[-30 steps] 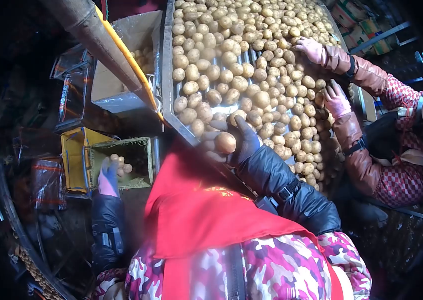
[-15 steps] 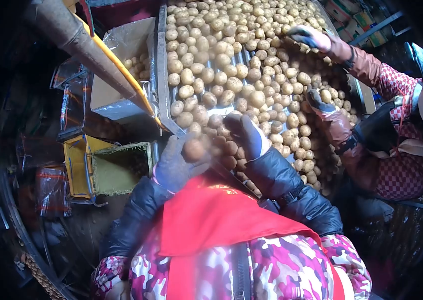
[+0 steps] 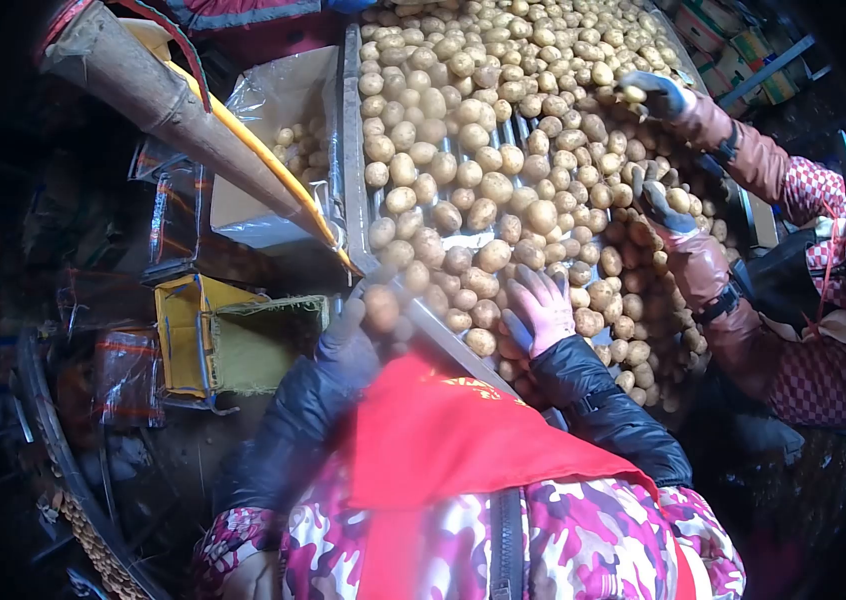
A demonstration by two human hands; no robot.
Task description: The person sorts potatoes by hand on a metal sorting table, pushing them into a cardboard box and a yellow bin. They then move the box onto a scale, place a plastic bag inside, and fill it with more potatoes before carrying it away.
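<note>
My gloved left hand [image 3: 348, 337] is at the near left corner of the sorting table, closed around a brownish potato [image 3: 381, 308]. Part of its fingers is blurred. My right hand [image 3: 547, 310], in a pink glove with grey fingertips, lies over the near edge of the potato heap [image 3: 483, 212]. Its fingers are spread and touch the potatoes, gripping none that I can see. Bare metal rollers [image 3: 446, 150] show between the potatoes.
A bamboo pole [image 3: 178, 115] with a yellow tube slants across the left. Behind it stands a plastic-lined carton [image 3: 273, 95] holding potatoes. Yellow crates [image 3: 183, 340] are lower left. At right a co-worker's gloved hands [image 3: 661, 97] handle potatoes. A metal rail [image 3: 453, 340] edges the table.
My right hand has turned palm down and moved right and down onto the potatoes. My left hand still holds its potato, slightly lower. The whole view has shifted a little.
</note>
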